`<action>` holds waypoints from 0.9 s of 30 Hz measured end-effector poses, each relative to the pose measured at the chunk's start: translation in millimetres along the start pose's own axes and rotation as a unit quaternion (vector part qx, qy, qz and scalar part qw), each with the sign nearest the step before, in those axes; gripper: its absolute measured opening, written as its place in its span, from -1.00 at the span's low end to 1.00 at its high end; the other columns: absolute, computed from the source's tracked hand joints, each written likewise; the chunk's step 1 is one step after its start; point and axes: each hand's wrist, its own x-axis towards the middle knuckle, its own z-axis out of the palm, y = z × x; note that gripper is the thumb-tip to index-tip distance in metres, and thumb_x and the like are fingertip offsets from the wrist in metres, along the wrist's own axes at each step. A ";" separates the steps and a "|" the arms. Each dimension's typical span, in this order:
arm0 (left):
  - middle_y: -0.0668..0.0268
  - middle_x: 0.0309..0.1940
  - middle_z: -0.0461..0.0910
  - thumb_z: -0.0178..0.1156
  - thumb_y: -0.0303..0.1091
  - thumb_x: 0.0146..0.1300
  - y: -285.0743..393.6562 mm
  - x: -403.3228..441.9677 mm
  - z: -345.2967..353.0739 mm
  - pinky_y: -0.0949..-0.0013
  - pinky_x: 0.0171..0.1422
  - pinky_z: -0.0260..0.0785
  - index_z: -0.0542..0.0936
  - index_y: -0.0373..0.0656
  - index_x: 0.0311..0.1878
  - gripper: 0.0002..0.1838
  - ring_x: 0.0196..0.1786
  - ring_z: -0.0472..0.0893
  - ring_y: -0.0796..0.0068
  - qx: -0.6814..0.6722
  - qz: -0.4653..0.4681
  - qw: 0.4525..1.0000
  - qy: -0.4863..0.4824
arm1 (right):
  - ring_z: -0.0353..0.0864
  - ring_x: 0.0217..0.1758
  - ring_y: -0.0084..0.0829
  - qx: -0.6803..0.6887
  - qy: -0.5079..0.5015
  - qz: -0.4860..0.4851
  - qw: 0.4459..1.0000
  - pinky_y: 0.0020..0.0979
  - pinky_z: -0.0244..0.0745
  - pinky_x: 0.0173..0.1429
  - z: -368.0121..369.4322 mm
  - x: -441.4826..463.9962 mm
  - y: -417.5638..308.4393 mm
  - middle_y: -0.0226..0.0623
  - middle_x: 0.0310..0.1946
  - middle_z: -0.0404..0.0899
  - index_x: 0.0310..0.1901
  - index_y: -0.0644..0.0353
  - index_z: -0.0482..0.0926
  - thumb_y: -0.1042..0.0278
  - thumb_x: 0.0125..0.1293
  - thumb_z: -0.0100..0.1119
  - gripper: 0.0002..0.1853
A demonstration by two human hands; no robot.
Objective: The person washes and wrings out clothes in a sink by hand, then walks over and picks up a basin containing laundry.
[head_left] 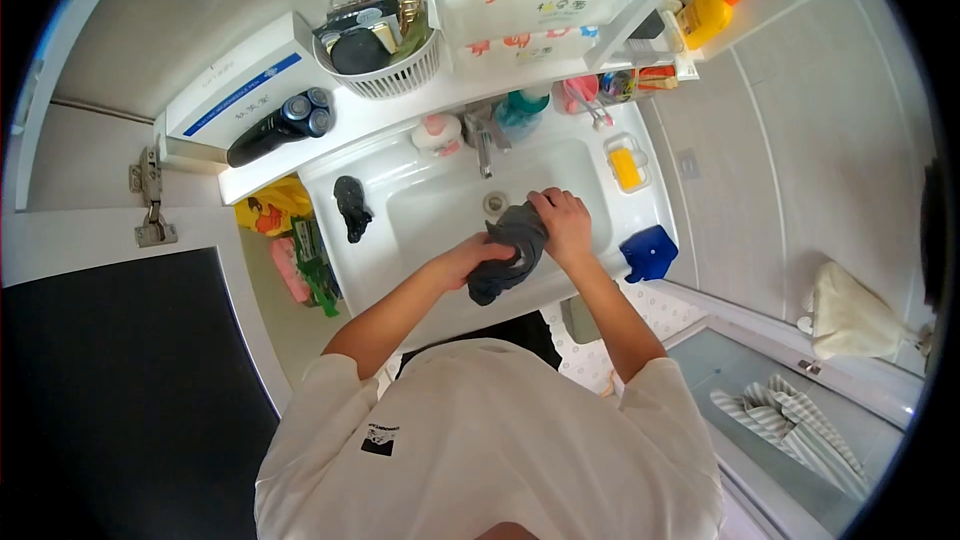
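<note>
Over the front part of the white sink (430, 202), a bunched dark grey cloth (518, 232) is held between both hands. My left hand (468, 260) is closed on its left side, the thumb lying across the fabric. At the upper right of the cloth, my right hand (562, 224) grips it with bent fingers. A small light patch shows between the folds; I cannot make out what it is. On the sink's left ledge lies a wadded black cloth (351, 208), apart from my hands. A folded blue cloth (649, 253) rests on the right rim.
Behind the basin stand the faucet (484, 145), a pump bottle (437, 134) and a teal bottle (521, 112). A soap dish (628, 164) with yellow soap sits on the right. Above are a shaver (283, 128) and a basket (400, 75). A cabinet door (130, 340) hangs open at left.
</note>
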 end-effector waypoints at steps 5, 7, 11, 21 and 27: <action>0.15 -0.08 0.73 0.53 -0.02 -0.03 5.6 1.7 -0.6 0.15 0.10 0.58 0.53 -0.15 0.28 -0.20 -0.03 0.72 0.22 0.341 0.111 0.930 0.085 | 0.47 0.22 -0.04 0.082 0.012 0.006 0.997 -0.13 0.39 0.33 -11.9 0.2 0.7 -0.20 0.11 0.50 0.31 -0.06 0.50 0.55 -0.07 0.37 -0.22; 0.15 -0.15 0.75 0.55 0.08 -0.14 20.2 -7.1 11.5 0.12 0.06 0.57 0.52 -0.07 0.31 -0.11 -0.08 0.73 0.13 0.485 0.129 0.855 0.132 | 0.39 0.36 -0.02 0.157 0.013 0.006 0.987 -0.11 0.30 0.43 -11.7 -5.2 5.2 -0.13 0.26 0.42 0.45 -0.05 0.34 0.52 -0.09 0.37 -0.07; 0.16 -0.27 0.74 0.51 0.20 -0.21 36.9 -16.6 24.7 0.06 -0.05 0.57 0.45 0.02 0.40 0.02 -0.18 0.72 -0.01 0.650 0.123 0.720 0.207 | 0.22 0.54 -0.03 0.347 0.048 0.036 0.936 -0.10 0.18 0.55 10.5 -25.4 22.6 -0.03 0.49 0.22 0.59 0.07 0.03 0.43 0.04 0.40 0.07; 0.18 -0.28 0.70 0.45 0.15 -0.14 21.9 -2.8 37.5 0.01 -0.09 0.52 0.36 0.13 0.48 0.02 -0.19 0.69 0.07 0.784 0.157 0.576 0.170 | 0.68 -0.01 -0.26 0.743 0.008 0.481 0.465 -0.25 0.63 0.05 51.4 -11.0 33.9 -0.11 0.05 0.61 0.31 0.31 0.39 0.15 0.33 0.39 -0.37; 0.17 -0.31 0.73 0.47 0.17 -0.15 34.1 -7.9 42.4 0.04 -0.10 0.55 0.41 0.11 0.42 -0.03 -0.23 0.72 0.03 0.743 0.132 0.641 0.139 | 0.67 -0.22 -0.35 0.778 0.029 0.458 0.429 -0.30 0.65 -0.09 34.1 -7.2 21.4 -0.29 -0.27 0.62 -0.17 0.19 0.53 0.29 0.33 0.39 -0.76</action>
